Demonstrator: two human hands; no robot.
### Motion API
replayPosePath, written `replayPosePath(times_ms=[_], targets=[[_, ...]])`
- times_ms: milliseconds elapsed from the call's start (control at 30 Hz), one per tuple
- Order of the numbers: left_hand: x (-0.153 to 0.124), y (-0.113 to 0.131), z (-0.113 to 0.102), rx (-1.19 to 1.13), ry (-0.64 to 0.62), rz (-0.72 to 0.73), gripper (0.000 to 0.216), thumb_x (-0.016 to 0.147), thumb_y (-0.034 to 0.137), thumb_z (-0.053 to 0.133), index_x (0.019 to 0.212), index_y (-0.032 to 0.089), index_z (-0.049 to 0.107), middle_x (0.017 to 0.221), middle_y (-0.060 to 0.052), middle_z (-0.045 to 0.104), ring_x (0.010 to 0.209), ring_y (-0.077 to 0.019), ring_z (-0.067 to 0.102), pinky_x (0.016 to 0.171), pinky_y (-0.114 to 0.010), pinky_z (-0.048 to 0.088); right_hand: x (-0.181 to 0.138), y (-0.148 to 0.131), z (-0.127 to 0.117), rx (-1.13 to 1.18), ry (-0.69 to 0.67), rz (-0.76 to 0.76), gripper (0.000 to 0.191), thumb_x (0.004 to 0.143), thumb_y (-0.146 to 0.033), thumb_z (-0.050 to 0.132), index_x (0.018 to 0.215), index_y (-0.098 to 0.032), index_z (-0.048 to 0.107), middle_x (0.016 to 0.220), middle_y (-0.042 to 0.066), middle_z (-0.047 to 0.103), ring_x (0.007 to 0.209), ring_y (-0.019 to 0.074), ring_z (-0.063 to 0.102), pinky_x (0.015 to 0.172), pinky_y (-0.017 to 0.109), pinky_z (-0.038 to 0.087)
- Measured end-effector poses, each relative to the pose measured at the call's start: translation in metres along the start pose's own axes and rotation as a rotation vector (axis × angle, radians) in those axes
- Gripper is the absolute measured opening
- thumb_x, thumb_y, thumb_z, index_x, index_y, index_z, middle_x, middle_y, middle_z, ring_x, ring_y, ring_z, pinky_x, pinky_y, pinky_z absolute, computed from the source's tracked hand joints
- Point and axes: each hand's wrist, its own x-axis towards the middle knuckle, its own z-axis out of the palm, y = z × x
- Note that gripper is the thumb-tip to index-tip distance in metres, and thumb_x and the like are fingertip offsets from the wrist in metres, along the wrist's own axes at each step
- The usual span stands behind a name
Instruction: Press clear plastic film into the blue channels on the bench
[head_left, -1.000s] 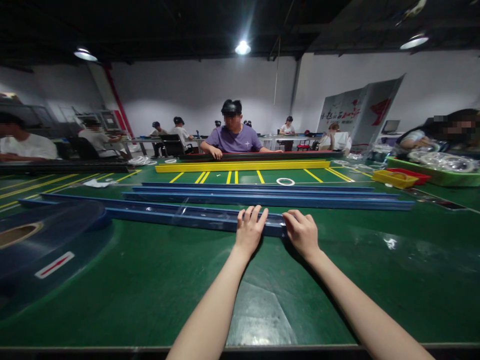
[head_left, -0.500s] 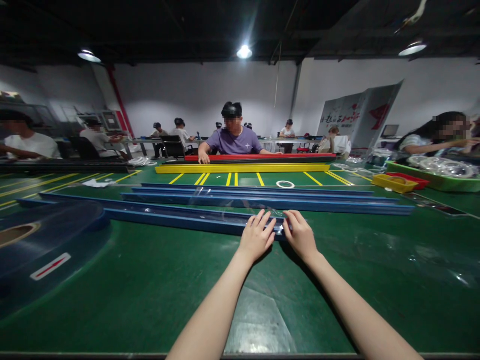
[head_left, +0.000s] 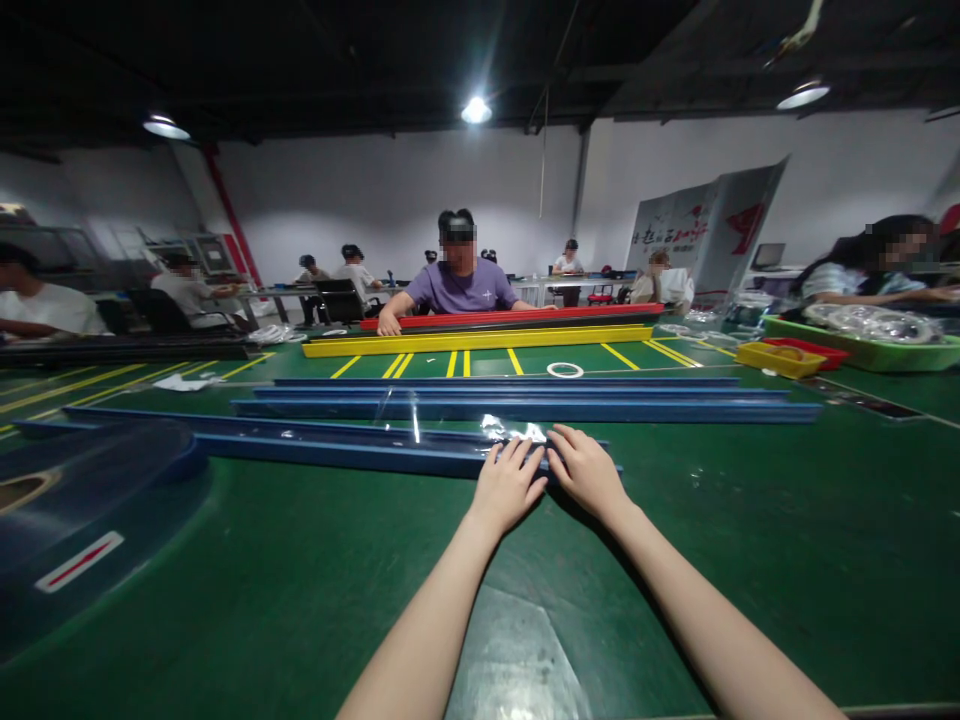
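Blue channel (head_left: 360,459): left hand (head_left: 506,492), right hand (head_left: 591,478) atop, fingers (head_left: 514,453) extended.

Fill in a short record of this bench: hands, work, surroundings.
Left hand: fingers spread over the nearest long blue channel-shaped rail, near its right end
Right hand: beside it, fingers over the same rail
At fingertips: glossy clear plastic film
Behind: more blue channel-shaped rails, then a flat white ring
Left side: large bluish roll, white label with red arrow
Surface: green tabletop

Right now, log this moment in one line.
left hand: on nearest blue channel | right hand: same, near its right end | clear film: just beyond both hands
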Motion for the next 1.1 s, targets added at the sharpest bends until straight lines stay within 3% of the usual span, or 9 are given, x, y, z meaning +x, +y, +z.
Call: replayPosePath(times_ms=[167, 367, 533, 700, 900, 1000, 1100], targets=[[0.001, 0.003, -0.001, 0.003, 0.025, -0.017, 0.037, 0.085, 0.037, 0.042, 0.118, 0.021, 0.048, 0.126, -0.006, 0.05, 0.117, -0.0217, 0.042, 0.094, -0.04, 0.036, 0.0, -0.004, -0.011, -0.088, -0.016, 0.017, 0.033, 0.087, -0.03, 0.034, 0.088, -0.014, 0.063, 0.093, 0.009, 0.065, 0.087, 0.0167, 0.057, 0.079, 0.027, 0.039], [0.003, 0.006, 0.0, 0.025, 0.095, -0.069, 0.028, 0.087, 0.03, 0.04, 0.11, 0.023, 0.054, 0.117, -0.004, 0.057, 0.11, -0.0201, 0.049, 0.089, -0.038, 0.039, -0.003, -0.012, -0.021, -0.223, 0.007, 0.148, 0.035, 0.086, -0.032, 0.035, 0.072, -0.016, 0.063, 0.076, 0.007, 0.066, 0.071, 0.0166, 0.059, 0.066, 0.028, 0.037], [0.004, 0.009, -0.002, 0.053, 0.125, -0.119, 0.024, 0.084, 0.031, 0.044, 0.102, 0.02, 0.057, 0.109, -0.007, 0.061, 0.1, -0.0209, 0.054, 0.083, -0.038, 0.041, -0.005, -0.016, -0.014, -0.209, 0.043, 0.114, 0.035, 0.087, -0.031, 0.035, 0.079, -0.015, 0.065, 0.087, 0.009, 0.067, 0.081, 0.0181, 0.06, 0.07, 0.028, 0.04], [0.004, 0.01, -0.008, 0.071, 0.099, -0.199, 0.027, 0.082, 0.035, 0.046, 0.099, 0.018, 0.058, 0.105, -0.008, 0.061, 0.098, -0.0231, 0.053, 0.083, -0.041, 0.04, -0.007, -0.014, -0.007, -0.173, -0.002, 0.024, 0.036, 0.087, -0.032, 0.035, 0.097, -0.012, 0.064, 0.1, 0.01, 0.065, 0.097, 0.0213, 0.057, 0.082, 0.031, 0.041], [0.001, 0.003, -0.005, 0.066, 0.09, -0.168, 0.037, 0.078, 0.033, 0.052, 0.113, 0.019, 0.053, 0.12, -0.008, 0.054, 0.112, -0.0248, 0.045, 0.092, -0.044, 0.035, -0.007, -0.017, -0.005, -0.102, -0.089, -0.134, 0.045, 0.086, -0.038, 0.036, 0.115, -0.009, 0.055, 0.117, 0.011, 0.057, 0.11, 0.0233, 0.05, 0.089, 0.035, 0.039], [0.001, 0.001, -0.003, 0.033, 0.063, -0.111, 0.038, 0.078, 0.03, 0.052, 0.115, 0.021, 0.051, 0.122, -0.006, 0.054, 0.113, -0.0225, 0.046, 0.091, -0.041, 0.038, -0.006, -0.017, -0.006, -0.086, -0.098, -0.132, 0.043, 0.086, -0.037, 0.035, 0.114, -0.012, 0.055, 0.117, 0.011, 0.056, 0.11, 0.0225, 0.05, 0.088, 0.036, 0.04], [0.001, 0.001, -0.005, 0.013, 0.06, -0.146, 0.034, 0.08, 0.033, 0.049, 0.112, 0.021, 0.053, 0.119, -0.006, 0.056, 0.111, -0.0224, 0.048, 0.088, -0.041, 0.04, -0.005, -0.013, -0.012, -0.121, -0.068, -0.062, 0.039, 0.087, -0.035, 0.034, 0.105, -0.014, 0.06, 0.111, 0.012, 0.06, 0.103, 0.021, 0.054, 0.085, 0.034, 0.04]])
